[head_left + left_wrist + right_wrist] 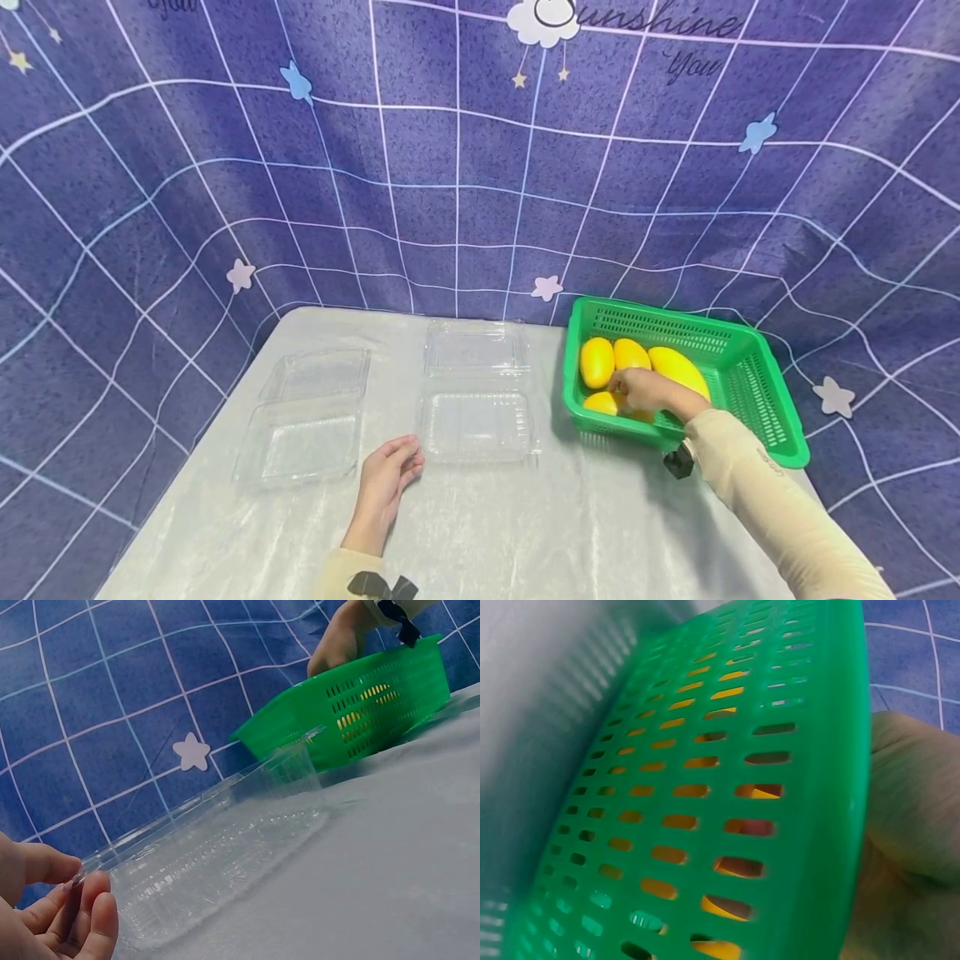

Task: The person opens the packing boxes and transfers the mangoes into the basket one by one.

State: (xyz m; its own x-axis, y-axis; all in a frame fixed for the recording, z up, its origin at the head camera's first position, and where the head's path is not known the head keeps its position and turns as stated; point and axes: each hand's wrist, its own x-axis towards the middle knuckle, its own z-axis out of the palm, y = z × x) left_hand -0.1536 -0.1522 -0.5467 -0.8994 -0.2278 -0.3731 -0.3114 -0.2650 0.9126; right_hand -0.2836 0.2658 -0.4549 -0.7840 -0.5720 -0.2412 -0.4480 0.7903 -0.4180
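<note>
My left hand (392, 473) is at the left side of the middle clear plastic container (480, 425), whose lid lies open at the back. Its thumb and fingers (96, 915) pinch the container's near rim in the left wrist view. Inside the green basket (772, 358) my right hand (648, 390) has its fingers curled down around a yellow mango (602, 404) by the near wall. The hand covers part of that fruit. Several other mangoes, among them a large one (681, 371), lie around it. Through the basket's slots the right wrist view shows yellow skin and a fingertip.
A second clear container (307, 442), also with its lid open, stands on the left of the white-covered table (480, 533). Behind and beside the table hangs a blue cloth (450, 208) with grid lines and stars. The basket's high rim surrounds the fruit.
</note>
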